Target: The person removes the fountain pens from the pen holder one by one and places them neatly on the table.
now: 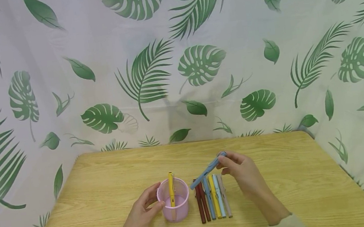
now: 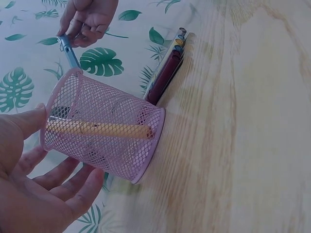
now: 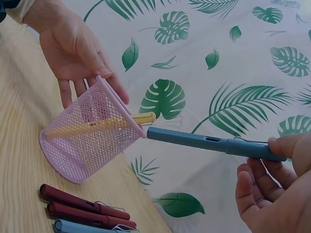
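Note:
A pink mesh pen cup (image 1: 183, 211) stands upright on the table with a yellow pen (image 1: 171, 186) leaning inside it. My left hand (image 1: 141, 212) holds the cup from its left side, thumb near the rim and fingers around the wall. Between thumb and fingertips, my right hand (image 1: 243, 174) pinches a blue pen (image 3: 204, 141) by its clip end. That pen slants down to the left, its lower end close to the cup's right rim in the head view. Whether it touches the rim, I cannot tell.
Right of the cup lies a row of several pens: dark red pens (image 1: 200, 205), a blue pen (image 1: 209, 200), a yellow pen (image 1: 215, 197), a light blue pen (image 1: 220, 199) and a greyish pen (image 1: 224, 198). A leaf-print curtain (image 1: 203, 118) hangs behind the wooden table (image 1: 108, 174).

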`<state>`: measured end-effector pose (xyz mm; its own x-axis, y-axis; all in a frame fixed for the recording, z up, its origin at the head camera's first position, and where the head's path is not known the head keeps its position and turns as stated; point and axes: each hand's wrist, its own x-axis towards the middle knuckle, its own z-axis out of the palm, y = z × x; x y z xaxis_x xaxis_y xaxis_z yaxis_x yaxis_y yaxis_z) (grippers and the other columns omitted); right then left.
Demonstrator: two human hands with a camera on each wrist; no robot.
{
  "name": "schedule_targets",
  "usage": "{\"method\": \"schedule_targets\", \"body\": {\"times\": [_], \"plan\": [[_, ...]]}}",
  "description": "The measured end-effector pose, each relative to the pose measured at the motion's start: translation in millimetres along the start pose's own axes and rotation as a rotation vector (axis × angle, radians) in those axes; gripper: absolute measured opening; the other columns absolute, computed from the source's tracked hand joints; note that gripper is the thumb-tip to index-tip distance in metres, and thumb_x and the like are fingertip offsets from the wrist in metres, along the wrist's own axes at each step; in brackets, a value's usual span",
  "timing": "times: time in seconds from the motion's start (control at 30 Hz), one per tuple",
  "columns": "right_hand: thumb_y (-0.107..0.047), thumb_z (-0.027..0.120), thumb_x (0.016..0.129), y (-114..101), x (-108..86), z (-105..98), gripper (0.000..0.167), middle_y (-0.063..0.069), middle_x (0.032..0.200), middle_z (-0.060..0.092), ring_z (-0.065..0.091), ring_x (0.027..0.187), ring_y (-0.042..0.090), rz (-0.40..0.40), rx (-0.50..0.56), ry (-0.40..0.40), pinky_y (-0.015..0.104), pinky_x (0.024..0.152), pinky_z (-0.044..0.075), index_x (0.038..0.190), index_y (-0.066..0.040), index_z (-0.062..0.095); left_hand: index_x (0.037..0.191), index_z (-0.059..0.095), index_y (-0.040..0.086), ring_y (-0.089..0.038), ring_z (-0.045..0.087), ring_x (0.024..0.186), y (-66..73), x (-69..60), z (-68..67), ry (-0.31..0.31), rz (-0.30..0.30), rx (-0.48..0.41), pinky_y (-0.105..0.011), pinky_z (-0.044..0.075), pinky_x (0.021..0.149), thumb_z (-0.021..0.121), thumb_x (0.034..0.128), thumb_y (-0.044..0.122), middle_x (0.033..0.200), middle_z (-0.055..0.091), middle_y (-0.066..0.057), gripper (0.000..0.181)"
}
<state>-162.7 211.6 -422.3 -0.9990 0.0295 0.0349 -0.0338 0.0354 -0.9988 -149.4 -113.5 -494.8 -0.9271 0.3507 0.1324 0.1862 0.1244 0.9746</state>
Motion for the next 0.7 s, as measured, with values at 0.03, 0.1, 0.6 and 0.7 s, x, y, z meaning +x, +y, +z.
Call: {"method": "schedule_targets", "body": {"times": [0.03,0.1,0.6,0.7], "plan": [[-0.023,0.066,0.104,0.4,-0.1,-1.8,0.036,0.01,0.103,0.068,0.064,0.1,0.022,0.011,0.011,0.003,0.029,0.086,0.058,0.122,0.008,0.065,0.151,0.044,-0.005,-0.044,0.055,0.129,-0.1,0.0,-0.1,-0.001,-0.005,0.002,-0.028,0.053,0.101,0.069,0.0998,0.01,0.14,0.057,-0.027,0.059],[-0.023,0.066,0.104,1.1,-0.3,-5.3,0.036,0.008,0.102,0.068,0.064,0.101,0.022,0.025,0.034,0.011,0.03,0.086,0.058,0.121,0.009,0.065,0.151,0.044,-0.004,-0.044,0.055,0.129,-0.2,-0.2,-0.3,-0.005,-0.015,0.004,-0.028,0.053,0.102,0.069,0.1,0.011,0.14,0.057,-0.027,0.059],[-0.022,0.067,0.103,5.0,-7.5,-33.3,0.026,0.001,0.098,0.07,0.067,0.097,0.018,0.044,0.115,0.036,0.027,0.081,0.058,0.116,0.0,0.07,0.152,0.043,-0.004,-0.043,0.055,0.13,-1.2,0.1,-1.1,-0.009,-0.013,0.009,-0.029,0.052,0.103,0.069,0.1001,0.012,0.141,0.056,-0.026,0.06],[-0.022,0.066,0.104,5.6,-9.2,-38.4,0.024,0.0,0.098,0.07,0.067,0.097,0.018,0.041,0.109,0.034,0.027,0.081,0.058,0.114,-0.001,0.071,0.151,0.043,-0.004,-0.043,0.055,0.13,-1.1,0.3,-1.0,-0.008,-0.018,0.007,-0.029,0.052,0.103,0.069,0.0999,0.012,0.141,0.056,-0.025,0.06]]}}
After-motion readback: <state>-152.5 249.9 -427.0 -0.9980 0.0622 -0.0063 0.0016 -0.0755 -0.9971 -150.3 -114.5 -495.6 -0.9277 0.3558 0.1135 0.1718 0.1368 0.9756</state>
